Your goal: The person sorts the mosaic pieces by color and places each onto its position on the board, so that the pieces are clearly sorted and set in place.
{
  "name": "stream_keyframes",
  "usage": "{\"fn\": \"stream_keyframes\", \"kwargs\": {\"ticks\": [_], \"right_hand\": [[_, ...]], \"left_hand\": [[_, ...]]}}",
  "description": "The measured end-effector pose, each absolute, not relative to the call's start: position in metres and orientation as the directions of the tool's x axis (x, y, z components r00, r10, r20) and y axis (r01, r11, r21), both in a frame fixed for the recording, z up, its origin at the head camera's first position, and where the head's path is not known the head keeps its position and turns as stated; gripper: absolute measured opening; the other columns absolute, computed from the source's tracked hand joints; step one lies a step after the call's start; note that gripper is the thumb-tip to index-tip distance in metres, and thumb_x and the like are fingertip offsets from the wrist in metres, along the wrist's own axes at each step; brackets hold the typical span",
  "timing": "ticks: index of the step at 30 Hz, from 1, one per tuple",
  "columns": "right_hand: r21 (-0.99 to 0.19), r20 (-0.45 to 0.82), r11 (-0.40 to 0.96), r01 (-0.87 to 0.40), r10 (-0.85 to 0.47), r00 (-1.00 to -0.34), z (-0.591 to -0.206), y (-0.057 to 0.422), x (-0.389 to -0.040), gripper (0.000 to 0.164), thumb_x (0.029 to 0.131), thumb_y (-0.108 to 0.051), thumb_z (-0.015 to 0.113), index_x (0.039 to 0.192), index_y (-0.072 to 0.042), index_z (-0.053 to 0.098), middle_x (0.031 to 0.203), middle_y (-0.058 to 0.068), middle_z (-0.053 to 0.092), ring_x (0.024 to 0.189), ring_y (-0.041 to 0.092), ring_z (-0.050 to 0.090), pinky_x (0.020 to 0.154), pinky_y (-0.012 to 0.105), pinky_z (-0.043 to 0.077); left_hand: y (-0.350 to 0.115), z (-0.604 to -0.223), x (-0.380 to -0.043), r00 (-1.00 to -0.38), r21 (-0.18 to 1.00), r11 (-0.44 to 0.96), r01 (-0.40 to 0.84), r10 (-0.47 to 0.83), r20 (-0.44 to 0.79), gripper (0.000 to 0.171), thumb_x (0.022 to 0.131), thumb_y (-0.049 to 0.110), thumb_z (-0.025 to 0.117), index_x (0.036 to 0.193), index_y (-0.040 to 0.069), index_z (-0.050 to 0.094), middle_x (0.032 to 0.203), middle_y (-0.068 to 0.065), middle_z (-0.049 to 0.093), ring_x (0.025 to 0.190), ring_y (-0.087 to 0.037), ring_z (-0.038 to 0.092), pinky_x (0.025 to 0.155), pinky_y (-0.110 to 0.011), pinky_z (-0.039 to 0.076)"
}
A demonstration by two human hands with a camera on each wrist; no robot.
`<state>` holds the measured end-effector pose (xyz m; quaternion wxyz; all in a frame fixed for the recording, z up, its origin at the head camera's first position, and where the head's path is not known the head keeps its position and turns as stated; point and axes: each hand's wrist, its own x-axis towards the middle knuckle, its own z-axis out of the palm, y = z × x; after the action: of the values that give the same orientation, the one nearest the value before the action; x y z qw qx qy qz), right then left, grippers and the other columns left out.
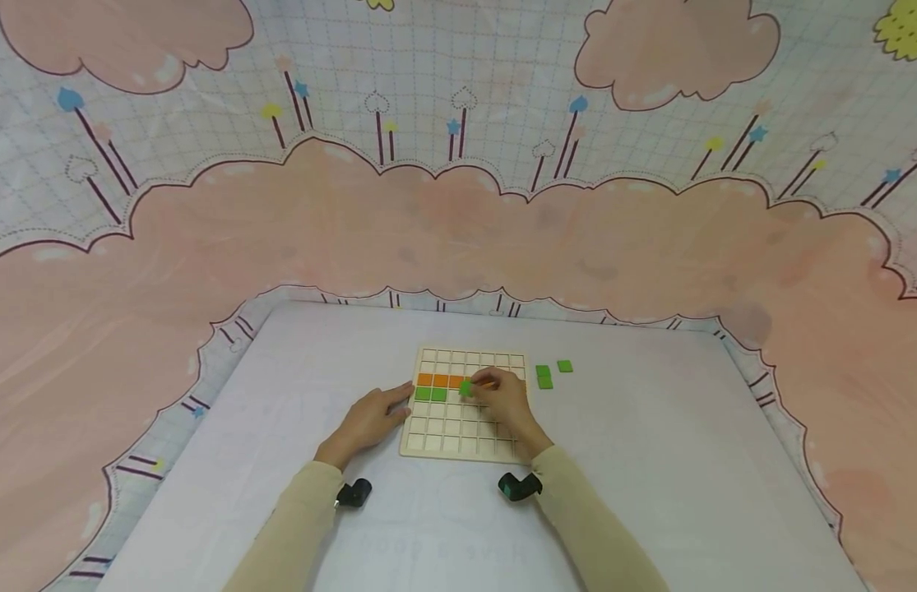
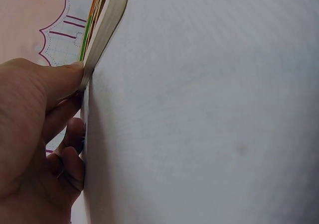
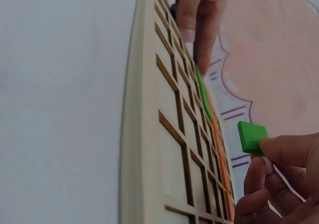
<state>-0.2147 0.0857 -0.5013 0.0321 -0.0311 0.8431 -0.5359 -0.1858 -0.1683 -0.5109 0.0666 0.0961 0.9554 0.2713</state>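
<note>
A square wooden grid board (image 1: 449, 451) lies on the white table. One of its rows holds orange tiles (image 1: 440, 381), and the row just nearer holds two green tiles (image 1: 431, 395) at its left end. My right hand (image 1: 505, 403) is over the board, pinching a green tile (image 3: 252, 137) between thumb and fingertips above the grid. At the board's left edge my left hand (image 1: 369, 419) rests with its fingertips against the side, as the left wrist view also shows at the board's rim (image 2: 107, 32). My right hand covers part of the orange row.
Several loose green tiles (image 1: 544, 383) lie on the table just right of the board. White cloth (image 1: 687, 460) covers the table, and a patterned curtain (image 1: 443, 230) with clouds hangs behind it. A dark wrist device (image 1: 519, 487) sits at each sleeve cuff.
</note>
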Motion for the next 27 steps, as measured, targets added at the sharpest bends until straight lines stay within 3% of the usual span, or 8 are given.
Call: {"fn": "stream_keyframes", "kwargs": {"ticks": [17,27], "right_hand": [[-0.879,-0.070,0.476,0.029,-0.068,-0.995,-0.514,0.067,-0.219,0.006,0.087,-0.014,0.072,0.092,-0.018,0.073,0.093,-0.001,0.069,0.083,0.015,0.060,0.078,0.030,0.051],[-0.865,-0.028,0.501,-0.017,-0.082,-0.996,-0.515,0.066,-0.218,0.007,0.086,-0.013,0.072,0.093,-0.016,0.074,0.092,0.000,0.070,0.085,0.016,0.060,0.080,0.033,0.051]], "left_hand": [[-0.168,-0.513,-0.187,-0.970,0.525,0.835,0.165,0.233,-0.065,0.051,0.097,0.029,0.061,0.146,0.019,0.049,0.152,0.004,0.047,0.123,-0.031,0.057,0.102,-0.049,0.047],[-0.168,-0.513,-0.188,-0.972,0.515,0.842,0.158,0.224,-0.069,0.051,0.097,0.029,0.061,0.146,0.020,0.048,0.152,0.003,0.047,0.120,-0.029,0.058,0.099,-0.048,0.049]]}}
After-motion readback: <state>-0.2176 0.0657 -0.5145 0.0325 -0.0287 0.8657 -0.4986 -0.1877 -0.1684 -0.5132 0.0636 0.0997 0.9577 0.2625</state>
